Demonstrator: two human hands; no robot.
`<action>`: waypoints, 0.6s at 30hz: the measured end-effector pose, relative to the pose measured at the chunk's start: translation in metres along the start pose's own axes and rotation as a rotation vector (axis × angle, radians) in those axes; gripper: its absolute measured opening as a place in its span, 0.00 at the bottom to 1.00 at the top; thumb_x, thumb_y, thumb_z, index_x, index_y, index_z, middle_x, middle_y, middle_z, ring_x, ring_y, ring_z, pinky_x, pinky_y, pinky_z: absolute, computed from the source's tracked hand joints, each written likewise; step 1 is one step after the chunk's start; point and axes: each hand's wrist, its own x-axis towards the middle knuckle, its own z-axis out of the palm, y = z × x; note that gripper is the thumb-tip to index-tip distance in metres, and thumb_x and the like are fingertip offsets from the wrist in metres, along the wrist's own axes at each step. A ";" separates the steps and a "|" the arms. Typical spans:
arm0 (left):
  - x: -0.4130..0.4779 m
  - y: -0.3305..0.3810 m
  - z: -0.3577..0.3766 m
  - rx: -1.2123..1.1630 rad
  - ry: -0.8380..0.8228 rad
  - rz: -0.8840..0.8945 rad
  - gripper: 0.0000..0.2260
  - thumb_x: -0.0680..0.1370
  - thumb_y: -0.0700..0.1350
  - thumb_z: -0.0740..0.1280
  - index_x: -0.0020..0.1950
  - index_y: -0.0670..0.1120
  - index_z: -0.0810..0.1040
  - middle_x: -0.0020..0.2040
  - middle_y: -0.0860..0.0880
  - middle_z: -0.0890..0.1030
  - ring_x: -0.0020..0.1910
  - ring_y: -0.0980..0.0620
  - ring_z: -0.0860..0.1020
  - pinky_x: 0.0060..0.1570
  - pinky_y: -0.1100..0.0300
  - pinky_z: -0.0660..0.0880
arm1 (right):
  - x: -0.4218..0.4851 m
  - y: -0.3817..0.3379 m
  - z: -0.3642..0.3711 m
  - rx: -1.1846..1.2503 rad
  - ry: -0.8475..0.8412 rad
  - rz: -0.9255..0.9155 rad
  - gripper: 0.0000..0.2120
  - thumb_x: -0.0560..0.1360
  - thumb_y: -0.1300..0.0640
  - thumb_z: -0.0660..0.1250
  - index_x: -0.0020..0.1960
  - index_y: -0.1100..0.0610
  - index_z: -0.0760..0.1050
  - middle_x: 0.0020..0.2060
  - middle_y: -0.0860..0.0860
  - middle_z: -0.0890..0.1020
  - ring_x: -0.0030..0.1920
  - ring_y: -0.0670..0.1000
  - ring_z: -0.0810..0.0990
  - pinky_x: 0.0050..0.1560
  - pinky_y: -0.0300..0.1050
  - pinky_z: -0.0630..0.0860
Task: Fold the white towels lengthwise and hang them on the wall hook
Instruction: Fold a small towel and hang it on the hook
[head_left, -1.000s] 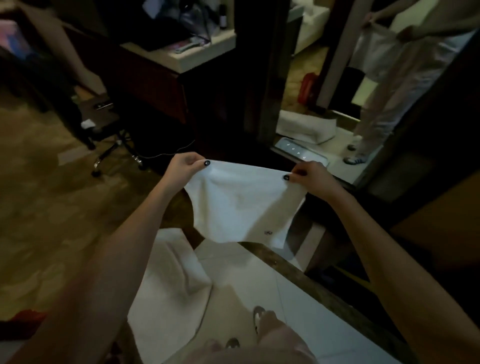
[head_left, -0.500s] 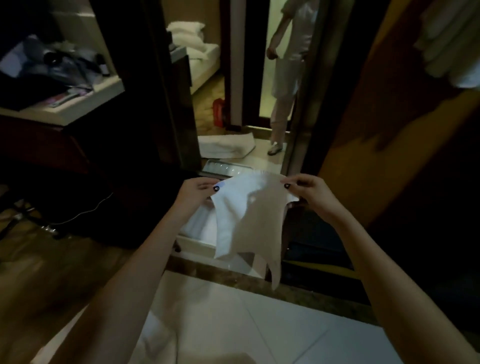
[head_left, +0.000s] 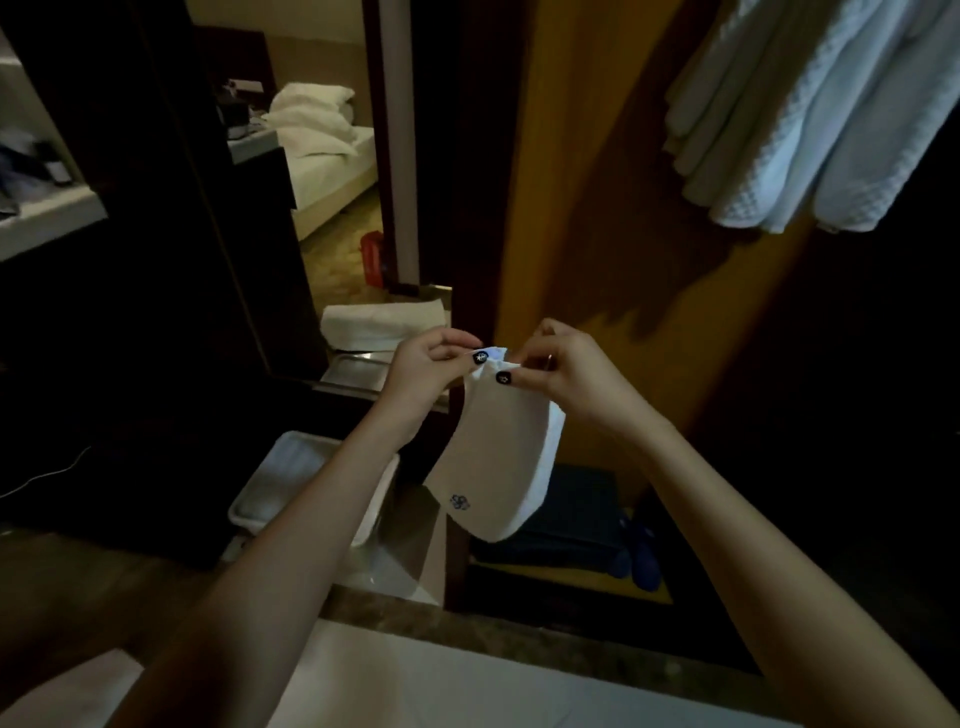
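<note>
A small white towel with a blue emblem near its lower edge hangs folded in half in front of me. My left hand pinches its top corner from the left. My right hand pinches the top from the right, and the two hands almost touch. White waffle-weave towels hang high on the orange-brown wall at the upper right; the hook itself is hidden behind them.
A mirror at the left reflects a bed, pillows and a folded towel. A white tray sits on the floor below my left forearm. Dark folded cloth and blue slippers lie low in the wardrobe. A marble sill crosses the floor.
My hands have come together, bringing the two top corners of the towel to meet, so the spread towel now hangs folded in half. My view has swung right and up toward the wardrobe wall.
</note>
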 end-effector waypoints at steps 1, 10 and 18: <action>0.001 0.003 0.012 -0.027 -0.009 0.004 0.09 0.74 0.36 0.70 0.44 0.51 0.82 0.37 0.52 0.84 0.37 0.58 0.81 0.37 0.68 0.76 | 0.001 0.007 -0.008 -0.040 0.004 -0.033 0.02 0.74 0.54 0.71 0.46 0.51 0.81 0.51 0.45 0.74 0.53 0.42 0.71 0.52 0.34 0.68; 0.007 0.018 0.093 -0.191 -0.139 0.029 0.06 0.78 0.41 0.67 0.48 0.52 0.82 0.47 0.50 0.85 0.49 0.55 0.82 0.48 0.63 0.78 | -0.010 0.053 -0.069 -0.012 0.038 0.008 0.07 0.75 0.53 0.71 0.41 0.54 0.79 0.41 0.50 0.82 0.44 0.47 0.80 0.39 0.40 0.76; 0.008 0.022 0.144 -0.094 -0.134 0.199 0.10 0.75 0.40 0.71 0.50 0.55 0.83 0.49 0.52 0.85 0.51 0.56 0.82 0.48 0.67 0.76 | -0.028 0.083 -0.102 0.012 0.220 -0.007 0.10 0.73 0.53 0.73 0.35 0.51 0.76 0.33 0.50 0.80 0.31 0.43 0.74 0.29 0.33 0.67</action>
